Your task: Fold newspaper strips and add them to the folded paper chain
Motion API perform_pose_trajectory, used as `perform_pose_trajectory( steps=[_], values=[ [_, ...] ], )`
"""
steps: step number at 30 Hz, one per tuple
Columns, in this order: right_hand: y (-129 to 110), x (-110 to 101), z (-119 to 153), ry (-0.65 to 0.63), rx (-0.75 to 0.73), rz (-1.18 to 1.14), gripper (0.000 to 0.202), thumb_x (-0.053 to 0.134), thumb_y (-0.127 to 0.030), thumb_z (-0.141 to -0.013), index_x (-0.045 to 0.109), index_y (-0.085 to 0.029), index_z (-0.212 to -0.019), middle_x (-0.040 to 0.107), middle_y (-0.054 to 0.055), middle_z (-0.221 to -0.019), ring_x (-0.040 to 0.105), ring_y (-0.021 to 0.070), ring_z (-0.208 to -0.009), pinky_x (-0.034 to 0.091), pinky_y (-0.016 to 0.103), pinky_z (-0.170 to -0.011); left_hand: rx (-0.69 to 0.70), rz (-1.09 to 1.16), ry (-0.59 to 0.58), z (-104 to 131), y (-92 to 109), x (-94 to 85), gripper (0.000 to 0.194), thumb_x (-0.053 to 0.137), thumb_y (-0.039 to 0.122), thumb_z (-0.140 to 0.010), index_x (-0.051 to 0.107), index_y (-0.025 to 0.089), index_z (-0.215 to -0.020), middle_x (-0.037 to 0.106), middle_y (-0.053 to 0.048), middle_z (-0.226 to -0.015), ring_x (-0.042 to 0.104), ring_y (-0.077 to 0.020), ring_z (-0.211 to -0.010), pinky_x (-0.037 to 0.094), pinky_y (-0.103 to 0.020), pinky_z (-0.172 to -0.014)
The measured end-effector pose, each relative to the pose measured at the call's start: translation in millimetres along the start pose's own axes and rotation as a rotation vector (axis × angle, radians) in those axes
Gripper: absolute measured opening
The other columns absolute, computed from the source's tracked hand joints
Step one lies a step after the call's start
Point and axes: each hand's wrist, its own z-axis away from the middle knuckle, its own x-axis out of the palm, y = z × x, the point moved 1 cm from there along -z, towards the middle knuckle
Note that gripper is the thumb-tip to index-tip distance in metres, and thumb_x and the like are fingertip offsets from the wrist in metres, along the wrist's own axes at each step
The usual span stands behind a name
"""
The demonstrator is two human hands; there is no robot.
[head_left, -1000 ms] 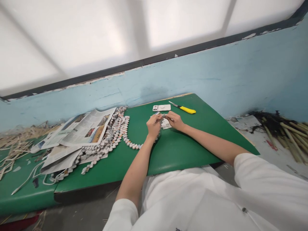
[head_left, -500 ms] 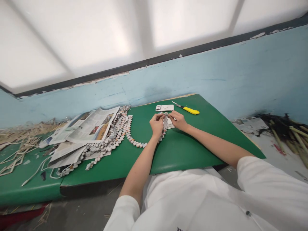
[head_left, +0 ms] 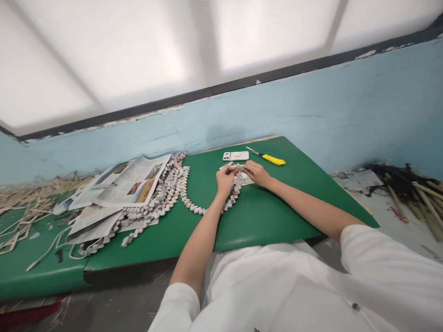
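Note:
A zigzag chain of folded newspaper links [head_left: 195, 209] curves across the green tabletop from the pile on the left up to my hands. At its near end, my left hand [head_left: 226, 179] pinches the chain between thumb and fingers. Close beside it, my right hand [head_left: 256, 173] is closed on the same end, its fingertips almost meeting those of the left. Small pieces of newspaper [head_left: 246, 180] lie under and between the hands. The exact fold at the fingertips is too small to make out.
Beyond my hands lie a white phone [head_left: 236, 156] and a yellow-handled knife [head_left: 273, 159] with its blade out. Newspaper sheets [head_left: 133, 184] rest on heaped paper chain [head_left: 166, 193] at left, near a white cable [head_left: 44, 256] and thin wooden strips [head_left: 24, 226]. A blue wall [head_left: 270, 110] stands behind.
My hands have shifted very slightly at the chain's end, and more of the chain shows beside my left wrist. The whole view has drifted a little.

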Motion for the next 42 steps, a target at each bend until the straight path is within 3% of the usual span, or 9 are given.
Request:
perform_pose_trajectory(
  steps=[4,7,11,15,24,32,42],
  values=[
    [8,1,3,-0.016,0.151,-0.059,0.041,0.055,-0.050,-0.102,0.058,-0.021,-0.075,0.055,0.000,-0.067,0.051,0.0158,-0.063,0.045,0.029,-0.062,-0.105,0.070,-0.109,-4,-7,-1.1,0.033,0.088,0.042,-0.065,0.068,0.016,-0.070,0.069,-0.004,-0.068,0.062,-0.0165,-0.062,0.052,-0.031,-0.064],
    [8,3,3,0.019,0.269,-0.123,0.036,0.064,-0.054,-0.096,0.062,-0.020,-0.083,0.062,0.001,-0.073,0.056,0.0163,-0.065,0.049,0.030,-0.063,-0.232,0.126,-0.161,-3,-12,-2.4,0.043,0.091,0.048,-0.061,0.068,0.015,-0.074,0.067,-0.004,-0.065,0.061,-0.0157,-0.058,0.052,-0.031,-0.062],
    [2,8,0,0.039,0.258,-0.220,0.029,0.062,-0.049,-0.099,0.067,-0.021,-0.108,0.071,0.007,-0.098,0.066,0.0208,-0.086,0.057,0.036,-0.081,-0.386,0.208,-0.141,-3,-17,-5.4,0.050,0.094,0.050,-0.054,0.067,0.014,-0.075,0.064,0.000,-0.063,0.057,-0.0111,-0.056,0.052,-0.028,-0.062],
    [1,15,-1,0.007,0.239,-0.256,0.026,0.058,-0.043,-0.101,0.070,-0.022,-0.109,0.072,0.009,-0.102,0.068,0.0219,-0.092,0.058,0.037,-0.085,-0.464,0.229,-0.122,-5,-19,-9.8,0.050,0.096,0.047,-0.052,0.067,0.014,-0.075,0.063,0.000,-0.063,0.057,-0.0104,-0.058,0.050,-0.026,-0.061],
    [1,25,-4,0.095,0.341,-0.258,0.023,0.067,-0.042,-0.096,0.073,-0.020,-0.094,0.074,0.006,-0.090,0.068,0.0209,-0.082,0.057,0.036,-0.079,-0.503,0.266,-0.115,-9,-26,-13.3,0.053,0.096,0.046,-0.049,0.066,0.013,-0.078,0.064,0.001,-0.064,0.057,-0.0090,-0.057,0.047,-0.024,-0.058],
    [0,28,-1,0.075,0.373,-0.312,0.023,0.067,-0.043,-0.095,0.072,-0.021,-0.098,0.073,0.006,-0.091,0.069,0.0205,-0.081,0.058,0.035,-0.077,-0.459,0.301,-0.089,-5,-24,-7.9,0.068,0.094,0.048,-0.057,0.069,0.014,-0.111,0.071,-0.001,-0.078,0.060,-0.0095,-0.061,0.046,-0.022,-0.058],
    [-3,22,0,-0.024,0.342,-0.321,0.028,0.061,-0.042,-0.098,0.073,-0.021,-0.114,0.076,0.009,-0.107,0.073,0.0219,-0.090,0.061,0.038,-0.085,-0.438,0.264,-0.014,-8,-26,-10.4,0.064,0.096,0.049,-0.053,0.072,0.013,-0.100,0.071,-0.003,-0.074,0.059,-0.0113,-0.059,0.048,-0.024,-0.057]
  ],
)
